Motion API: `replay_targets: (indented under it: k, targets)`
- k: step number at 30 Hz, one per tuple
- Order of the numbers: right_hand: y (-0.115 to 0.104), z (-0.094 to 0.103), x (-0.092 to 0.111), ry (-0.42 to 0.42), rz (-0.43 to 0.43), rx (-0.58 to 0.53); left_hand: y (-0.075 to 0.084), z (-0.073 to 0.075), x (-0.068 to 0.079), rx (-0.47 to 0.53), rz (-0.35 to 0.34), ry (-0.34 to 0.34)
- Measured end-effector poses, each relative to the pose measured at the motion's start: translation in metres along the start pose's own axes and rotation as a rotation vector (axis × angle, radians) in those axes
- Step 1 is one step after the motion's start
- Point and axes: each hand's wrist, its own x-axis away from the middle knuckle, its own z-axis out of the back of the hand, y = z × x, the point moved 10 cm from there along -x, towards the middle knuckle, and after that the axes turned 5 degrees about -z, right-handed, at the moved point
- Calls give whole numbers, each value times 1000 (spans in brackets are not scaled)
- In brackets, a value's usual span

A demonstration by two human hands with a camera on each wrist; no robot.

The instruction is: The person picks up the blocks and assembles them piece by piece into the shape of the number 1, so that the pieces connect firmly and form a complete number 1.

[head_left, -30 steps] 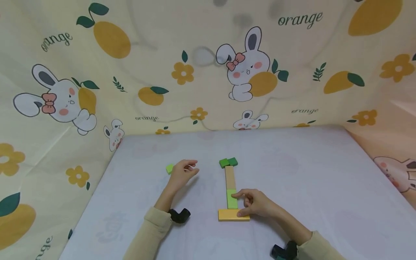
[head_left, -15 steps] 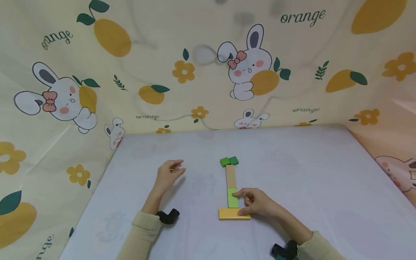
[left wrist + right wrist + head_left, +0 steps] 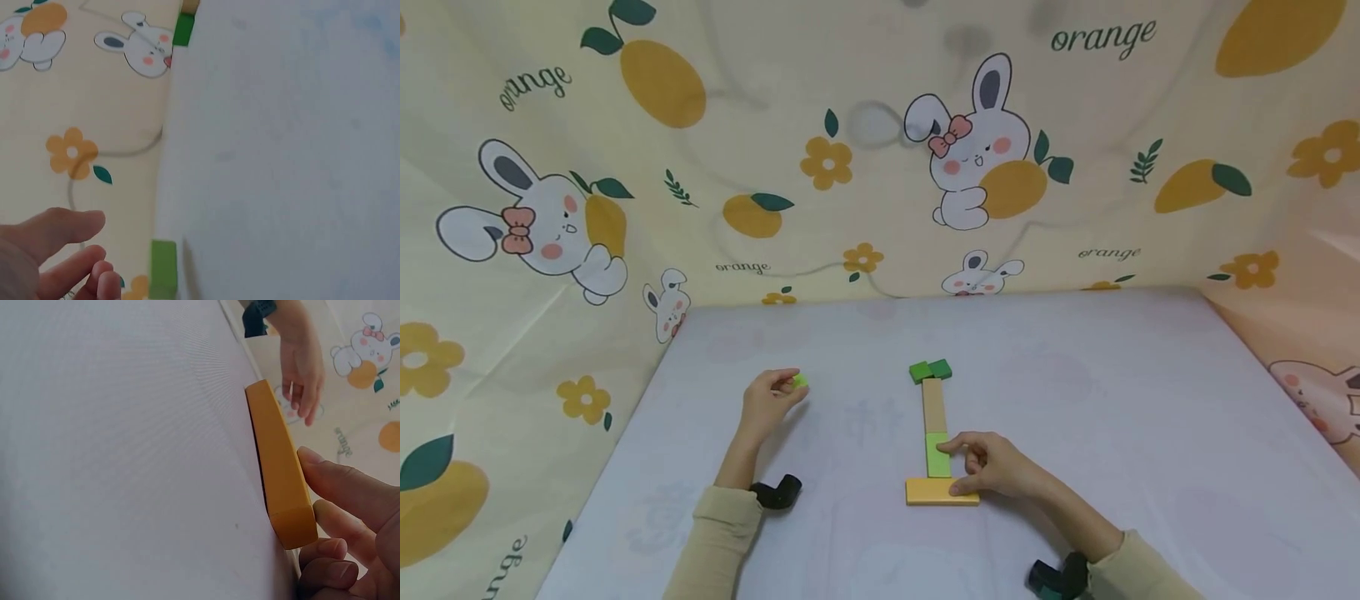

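Note:
My left hand (image 3: 767, 404) hovers over the left part of the table, thumb and fingers loosely bent and apart. Just past its fingertips lies a small light green block (image 3: 164, 269), partly hidden by the fingers in the head view. My right hand (image 3: 1000, 467) rests at a row of blocks. Its thumb touches the top of a flat yellow block (image 3: 928, 492). The index fingertip reaches a light green block (image 3: 936, 465), which meets the yellow block's far side. Beyond stand a tan block (image 3: 933, 406) and two darker green blocks, one medium green (image 3: 920, 372) and one deep green (image 3: 941, 368).
A white cloth (image 3: 1075, 383) covers the table. Behind it and at the sides hangs a cream curtain (image 3: 865, 200) printed with rabbits and oranges. Black wrist devices (image 3: 778, 492) sit on both wrists.
My left hand has moved left past the small light green block, which was first seen at its left and now shows at its right. The right hand and block row stay put.

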Motion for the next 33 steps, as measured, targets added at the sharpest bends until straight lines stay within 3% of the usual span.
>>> replay_targets:
  k: [4,12,16,21,27,33]
  targets:
    - [-1,1,0,0,15,-4,-13,1,-3,-26,54,-6]
    - [1,0,-1,0,15,9,-32,2,-8,-109,86,-13]
    - [4,-1,-2,-3,-3,6,-39,-1,-9,-120,115,-52]
    - [4,-1,-1,-3,-6,2,-41,-4,-11,-145,116,-95]
    - [0,1,-1,2,15,0,-40,-4,-15,-164,86,-91]
    - [3,0,-2,1,-1,17,-40,-4,-14,-157,101,-83]
